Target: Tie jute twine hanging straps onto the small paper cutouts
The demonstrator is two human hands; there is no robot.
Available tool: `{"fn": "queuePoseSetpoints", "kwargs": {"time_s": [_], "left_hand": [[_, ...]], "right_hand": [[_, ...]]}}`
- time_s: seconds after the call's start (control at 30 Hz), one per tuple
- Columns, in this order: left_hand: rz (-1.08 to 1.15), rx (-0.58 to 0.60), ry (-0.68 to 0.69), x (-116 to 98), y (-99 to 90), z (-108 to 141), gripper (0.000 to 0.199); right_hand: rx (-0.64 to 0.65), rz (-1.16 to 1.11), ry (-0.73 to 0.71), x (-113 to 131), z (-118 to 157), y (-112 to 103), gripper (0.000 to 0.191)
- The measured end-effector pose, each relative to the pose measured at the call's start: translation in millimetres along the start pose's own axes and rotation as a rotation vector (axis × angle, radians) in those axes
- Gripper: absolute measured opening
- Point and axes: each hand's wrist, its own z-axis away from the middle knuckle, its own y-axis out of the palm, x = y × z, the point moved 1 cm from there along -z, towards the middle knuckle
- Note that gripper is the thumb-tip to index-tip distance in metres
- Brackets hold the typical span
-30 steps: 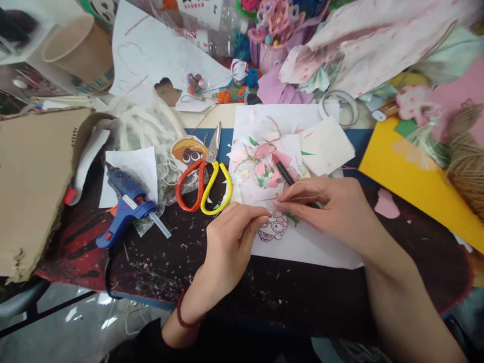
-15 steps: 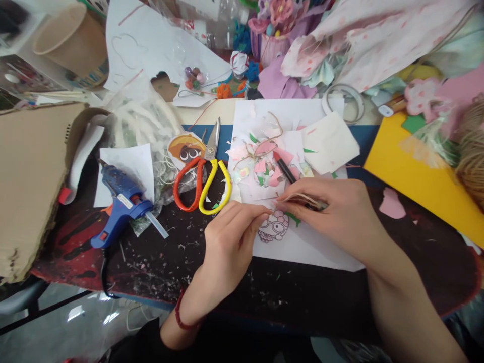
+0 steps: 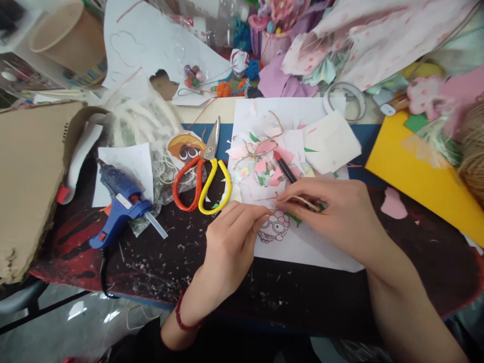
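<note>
My right hand point(image 3: 328, 206) pinches a short length of twine point(image 3: 302, 200), its strands running back into the palm. Close beside it, the fingertips of my left hand point(image 3: 236, 237) are pressed together at what looks like the end of the twine; the exact hold is hidden. Under both hands lies a white sheet of paper point(image 3: 313, 252) with a printed cartoon figure point(image 3: 275, 227) wearing glasses. Just beyond the fingers are pink and green paper scraps point(image 3: 270, 164), a loose piece of twine point(image 3: 278, 126) and a dark pen with a red tip point(image 3: 285, 167).
Scissors point(image 3: 201, 184) with red and yellow handles lie left of the paper, near a blue glue gun point(image 3: 123, 199). Cardboard point(image 3: 34, 176) fills the far left. On the right are a tape roll point(image 3: 345, 102), yellow paper point(image 3: 419, 174) and a twine ball point(image 3: 472, 141).
Both hands stay nearly in place, fingertips together. The twine in my right hand sits slightly differently; the whole view has shifted very little.
</note>
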Motion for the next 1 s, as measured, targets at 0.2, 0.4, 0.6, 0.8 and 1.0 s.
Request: {"fn": "queuePoseSetpoints", "kwargs": {"time_s": [0.2,0.4,0.6,0.8,1.0], "left_hand": [[-0.016,0.005,0.026,-0.3,-0.1,-0.2,0.013],[-0.01,0.0,0.029,-1.1,0.2,-1.2,0.014],[0.006,0.009,0.038,-0.8,0.1,-0.3,0.017],[0.004,0.009,0.043,-1.0,-0.5,-1.0,0.017],[0.0,-0.008,0.047,-1.3,-0.9,0.7,0.017]], "right_hand": [[-0.003,0.005,-0.015,-0.1,-0.3,1.8,0.012],[-0.002,0.01,-0.023,0.1,-0.6,0.9,0.011],[0.018,-0.015,0.013,1.7,-0.4,0.4,0.009],[0.008,-0.012,0.007,0.9,-0.9,0.9,0.008],[0.005,-0.028,-0.001,0.3,-1.4,1.3,0.008]]}}
